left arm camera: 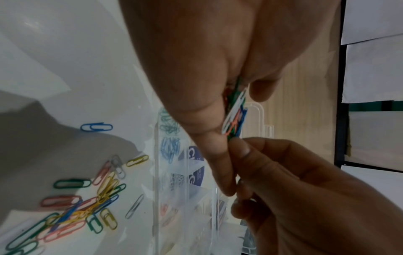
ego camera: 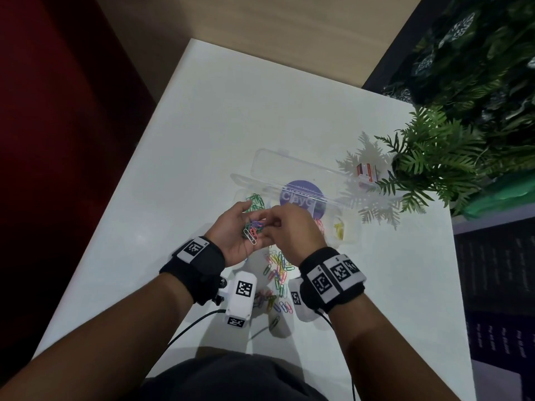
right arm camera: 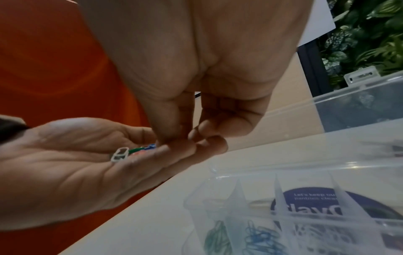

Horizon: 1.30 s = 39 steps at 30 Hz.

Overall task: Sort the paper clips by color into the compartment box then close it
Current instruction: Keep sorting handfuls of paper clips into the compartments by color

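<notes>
Left hand (ego camera: 241, 234) cupping clips (ego camera: 252, 229) — right hand (ego camera: 292, 230) pinching (among them).

White counter (ego camera: 202, 134) under soft light. Beyond it, pale wood floor (ego camera: 260, 18). Dark red wall (ego camera: 58, 111) at left. Green fern (ego camera: 434, 157) and leafy plant wall (ego camera: 477, 53) at right.

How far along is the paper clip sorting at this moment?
Partly done. Green clips, pink and yellow already sit in the open compartment box. In hand: the left hand cups a mixed handful while the right hand picks at it. Left: the loose pile on the table, then closing the lid.
</notes>
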Each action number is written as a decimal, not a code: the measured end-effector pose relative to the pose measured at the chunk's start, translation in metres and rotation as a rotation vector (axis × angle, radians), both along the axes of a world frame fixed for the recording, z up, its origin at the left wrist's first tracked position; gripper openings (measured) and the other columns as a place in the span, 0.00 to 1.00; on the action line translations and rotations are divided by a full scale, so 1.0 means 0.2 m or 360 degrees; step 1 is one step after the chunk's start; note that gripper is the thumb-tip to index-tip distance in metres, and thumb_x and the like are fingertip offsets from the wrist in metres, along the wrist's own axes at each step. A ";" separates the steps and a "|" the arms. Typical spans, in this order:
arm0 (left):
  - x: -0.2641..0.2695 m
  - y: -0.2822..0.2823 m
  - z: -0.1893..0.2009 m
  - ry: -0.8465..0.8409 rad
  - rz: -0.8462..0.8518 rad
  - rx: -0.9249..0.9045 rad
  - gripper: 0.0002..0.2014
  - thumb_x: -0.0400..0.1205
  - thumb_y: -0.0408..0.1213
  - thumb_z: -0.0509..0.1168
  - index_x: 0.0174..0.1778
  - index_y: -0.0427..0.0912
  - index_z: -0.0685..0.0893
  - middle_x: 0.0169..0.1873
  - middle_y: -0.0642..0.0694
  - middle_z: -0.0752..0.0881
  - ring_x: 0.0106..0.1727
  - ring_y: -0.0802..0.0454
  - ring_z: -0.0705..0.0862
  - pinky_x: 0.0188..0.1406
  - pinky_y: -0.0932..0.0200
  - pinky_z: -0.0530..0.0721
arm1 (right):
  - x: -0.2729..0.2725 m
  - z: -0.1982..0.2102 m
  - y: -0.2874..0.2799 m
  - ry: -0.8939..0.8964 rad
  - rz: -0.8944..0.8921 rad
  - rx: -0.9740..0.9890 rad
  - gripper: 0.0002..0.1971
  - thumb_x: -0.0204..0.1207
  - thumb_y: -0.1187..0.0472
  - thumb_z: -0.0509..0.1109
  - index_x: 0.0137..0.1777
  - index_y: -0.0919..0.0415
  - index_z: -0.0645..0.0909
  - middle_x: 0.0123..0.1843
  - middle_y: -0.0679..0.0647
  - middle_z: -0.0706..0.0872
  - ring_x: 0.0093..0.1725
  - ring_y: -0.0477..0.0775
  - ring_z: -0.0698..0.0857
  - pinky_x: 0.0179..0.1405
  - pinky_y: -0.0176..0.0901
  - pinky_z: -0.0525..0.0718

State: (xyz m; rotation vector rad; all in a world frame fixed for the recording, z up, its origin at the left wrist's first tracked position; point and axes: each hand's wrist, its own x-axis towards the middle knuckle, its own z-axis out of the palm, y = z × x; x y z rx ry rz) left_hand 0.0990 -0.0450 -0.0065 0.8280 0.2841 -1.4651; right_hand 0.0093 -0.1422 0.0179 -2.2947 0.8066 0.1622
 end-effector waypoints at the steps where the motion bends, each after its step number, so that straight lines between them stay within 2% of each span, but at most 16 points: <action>1: 0.00 0.00 0.00 0.0005 0.0010 0.0004 0.27 0.87 0.47 0.49 0.53 0.28 0.85 0.40 0.34 0.89 0.38 0.44 0.88 0.47 0.48 0.89 | -0.01 0.00 0.00 0.0010 0.0015 -0.0022 0.02 0.72 0.64 0.69 0.41 0.59 0.84 0.42 0.54 0.85 0.43 0.53 0.83 0.45 0.51 0.83; 4: 0.00 0.01 0.00 0.0038 0.0029 0.0015 0.26 0.87 0.46 0.50 0.56 0.27 0.84 0.45 0.30 0.88 0.45 0.39 0.89 0.57 0.42 0.84 | -0.03 0.02 -0.01 -0.0038 -0.0032 -0.0041 0.03 0.75 0.63 0.67 0.40 0.59 0.80 0.40 0.53 0.85 0.41 0.52 0.83 0.40 0.46 0.81; 6: 0.00 0.01 0.01 0.0039 0.0027 -0.0003 0.27 0.87 0.48 0.49 0.57 0.27 0.83 0.46 0.30 0.89 0.47 0.37 0.89 0.60 0.41 0.84 | -0.05 0.04 -0.01 -0.0128 -0.0109 -0.0006 0.04 0.77 0.64 0.65 0.41 0.57 0.78 0.36 0.48 0.84 0.37 0.47 0.82 0.34 0.39 0.78; 8: 0.00 0.01 0.02 0.0083 0.0034 -0.0009 0.32 0.88 0.53 0.47 0.51 0.29 0.87 0.42 0.32 0.89 0.42 0.39 0.90 0.50 0.45 0.89 | -0.04 0.07 0.01 -0.0242 -0.0076 0.0111 0.07 0.77 0.66 0.63 0.45 0.55 0.81 0.37 0.46 0.85 0.39 0.45 0.85 0.37 0.39 0.81; 10: -0.01 0.01 0.02 0.0184 0.0061 -0.0023 0.38 0.86 0.60 0.45 0.48 0.29 0.88 0.38 0.35 0.88 0.36 0.45 0.89 0.37 0.52 0.90 | -0.01 0.10 0.04 -0.0236 0.0137 0.0101 0.11 0.77 0.67 0.63 0.52 0.56 0.85 0.44 0.52 0.87 0.45 0.50 0.86 0.46 0.46 0.83; 13: -0.01 0.01 0.02 0.0148 0.0018 0.0036 0.43 0.82 0.68 0.42 0.59 0.30 0.83 0.38 0.39 0.86 0.35 0.49 0.84 0.38 0.57 0.88 | 0.04 0.09 0.06 -0.0014 0.0477 -0.0170 0.14 0.77 0.65 0.63 0.56 0.52 0.86 0.44 0.56 0.83 0.45 0.56 0.82 0.45 0.52 0.82; 16: 0.00 0.01 0.01 0.0105 0.0018 0.0065 0.45 0.81 0.70 0.40 0.60 0.29 0.81 0.33 0.39 0.86 0.31 0.50 0.82 0.34 0.56 0.88 | 0.06 0.07 0.06 0.0063 0.0562 -0.0268 0.14 0.77 0.63 0.64 0.56 0.50 0.86 0.44 0.55 0.81 0.43 0.56 0.82 0.42 0.51 0.82; 18: 0.00 0.01 0.01 0.0075 -0.0020 0.0051 0.46 0.80 0.71 0.39 0.59 0.29 0.82 0.33 0.39 0.86 0.33 0.49 0.82 0.36 0.56 0.89 | 0.07 0.08 0.07 0.0102 0.0583 -0.0260 0.12 0.77 0.65 0.64 0.53 0.53 0.86 0.43 0.55 0.81 0.42 0.56 0.82 0.41 0.50 0.82; 21: 0.01 0.03 0.00 0.0058 -0.0077 0.0030 0.45 0.81 0.70 0.38 0.59 0.29 0.81 0.31 0.38 0.87 0.33 0.47 0.87 0.35 0.54 0.89 | 0.08 0.10 0.06 0.0114 0.0580 -0.0226 0.07 0.75 0.65 0.64 0.44 0.58 0.84 0.42 0.56 0.81 0.41 0.56 0.82 0.41 0.50 0.81; 23: 0.01 0.03 0.00 0.0056 -0.0090 0.0015 0.46 0.81 0.70 0.39 0.57 0.28 0.83 0.34 0.37 0.86 0.39 0.43 0.86 0.39 0.50 0.90 | 0.08 0.11 0.04 0.0121 0.0588 -0.0206 0.05 0.75 0.66 0.64 0.39 0.60 0.80 0.42 0.57 0.81 0.41 0.57 0.81 0.39 0.50 0.81; 26: 0.02 0.03 -0.01 0.0045 -0.0109 -0.0022 0.47 0.81 0.69 0.41 0.47 0.28 0.89 0.38 0.35 0.83 0.44 0.40 0.83 0.43 0.47 0.90 | 0.08 0.13 0.02 0.0108 0.0602 -0.0189 0.05 0.75 0.66 0.64 0.44 0.65 0.82 0.42 0.58 0.82 0.41 0.57 0.81 0.40 0.50 0.80; 28: 0.02 0.03 -0.01 0.0065 -0.0112 -0.0022 0.45 0.81 0.68 0.43 0.45 0.29 0.91 0.42 0.35 0.82 0.47 0.39 0.81 0.43 0.45 0.90 | 0.08 0.14 0.01 0.0097 0.0612 -0.0200 0.06 0.76 0.66 0.65 0.45 0.65 0.83 0.43 0.59 0.83 0.42 0.57 0.82 0.41 0.51 0.80; 30: 0.03 0.02 -0.01 0.0073 -0.0109 -0.0010 0.42 0.82 0.67 0.45 0.49 0.30 0.90 0.45 0.35 0.81 0.49 0.38 0.82 0.46 0.42 0.90 | 0.09 0.16 0.00 0.0073 0.0591 -0.0211 0.06 0.76 0.66 0.65 0.46 0.64 0.84 0.43 0.59 0.83 0.43 0.57 0.82 0.41 0.49 0.80; 33: 0.05 0.03 -0.03 0.0019 -0.0134 0.0006 0.39 0.83 0.65 0.46 0.59 0.30 0.84 0.51 0.33 0.80 0.51 0.35 0.84 0.57 0.39 0.85 | 0.11 0.18 -0.03 0.0049 0.0549 -0.0245 0.06 0.76 0.65 0.65 0.46 0.62 0.84 0.43 0.57 0.83 0.43 0.55 0.80 0.39 0.45 0.74; 37: 0.07 0.04 -0.04 0.0027 -0.0135 -0.0032 0.39 0.85 0.63 0.46 0.51 0.30 0.88 0.49 0.29 0.87 0.47 0.33 0.89 0.56 0.43 0.84 | 0.13 0.19 -0.06 0.0033 0.0515 -0.0287 0.06 0.75 0.65 0.65 0.45 0.62 0.84 0.41 0.55 0.82 0.42 0.54 0.80 0.35 0.42 0.68; 39: 0.08 0.05 -0.05 0.0041 -0.0134 -0.0036 0.37 0.85 0.61 0.46 0.56 0.30 0.85 0.54 0.26 0.86 0.52 0.31 0.88 0.57 0.44 0.83 | 0.15 0.18 -0.09 0.0026 0.0447 -0.0309 0.06 0.75 0.65 0.65 0.44 0.62 0.84 0.39 0.53 0.83 0.40 0.52 0.79 0.31 0.38 0.67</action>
